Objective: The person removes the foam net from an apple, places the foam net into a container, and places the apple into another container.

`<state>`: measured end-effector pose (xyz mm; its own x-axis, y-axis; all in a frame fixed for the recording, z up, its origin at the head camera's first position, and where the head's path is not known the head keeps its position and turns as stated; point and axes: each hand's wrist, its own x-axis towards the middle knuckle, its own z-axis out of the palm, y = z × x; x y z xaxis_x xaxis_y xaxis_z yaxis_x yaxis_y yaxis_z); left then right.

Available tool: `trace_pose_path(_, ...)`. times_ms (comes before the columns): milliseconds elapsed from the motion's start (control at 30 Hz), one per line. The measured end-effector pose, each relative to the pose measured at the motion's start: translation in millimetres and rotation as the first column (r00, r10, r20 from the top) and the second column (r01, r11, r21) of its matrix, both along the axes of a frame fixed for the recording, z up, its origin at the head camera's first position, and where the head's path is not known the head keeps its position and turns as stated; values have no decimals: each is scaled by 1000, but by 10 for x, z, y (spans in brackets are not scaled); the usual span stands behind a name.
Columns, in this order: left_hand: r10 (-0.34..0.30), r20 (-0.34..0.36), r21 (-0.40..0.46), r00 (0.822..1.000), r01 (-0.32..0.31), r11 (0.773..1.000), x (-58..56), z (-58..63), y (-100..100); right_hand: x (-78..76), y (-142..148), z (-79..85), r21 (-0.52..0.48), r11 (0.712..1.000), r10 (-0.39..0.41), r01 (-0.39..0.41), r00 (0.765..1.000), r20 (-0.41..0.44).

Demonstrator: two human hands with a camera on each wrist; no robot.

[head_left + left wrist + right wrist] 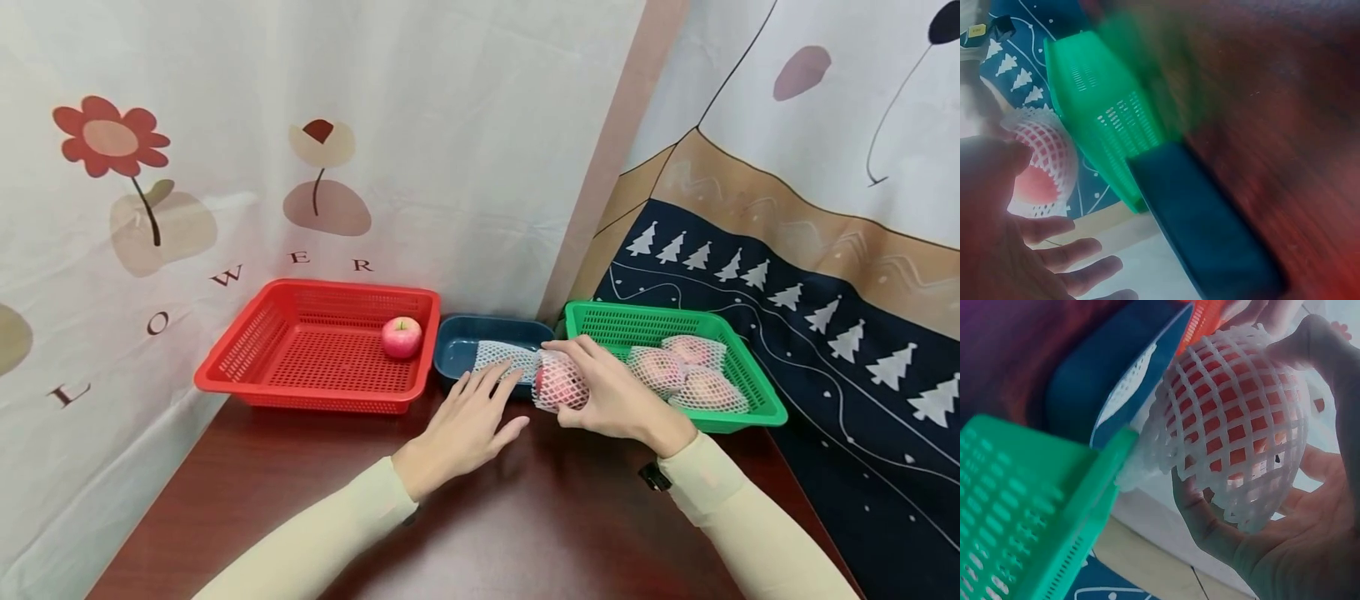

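My right hand grips an apple wrapped in a white foam net, thumb on one side and fingers round the other. In the head view this apple is held just in front of the blue tray. The left hand is spread beside it, fingers straight and apart, holding nothing. Its fingertips overlap the tray's front edge in the head view. Inside the tray lies an empty white foam net.
On the left stands a red basket with one bare apple in its right part. The green basket on the right holds several netted apples. A printed curtain hangs behind the dark wooden table.
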<state>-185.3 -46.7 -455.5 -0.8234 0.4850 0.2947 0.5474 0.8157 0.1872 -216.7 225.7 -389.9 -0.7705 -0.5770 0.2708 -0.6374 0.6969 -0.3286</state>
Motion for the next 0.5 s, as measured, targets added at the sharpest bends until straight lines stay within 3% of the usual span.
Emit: trace_pose_path(500,-11,-59,22,998,12,1000,171,-98,-244,136,-246,-216,7,998,59,-59,998,7)
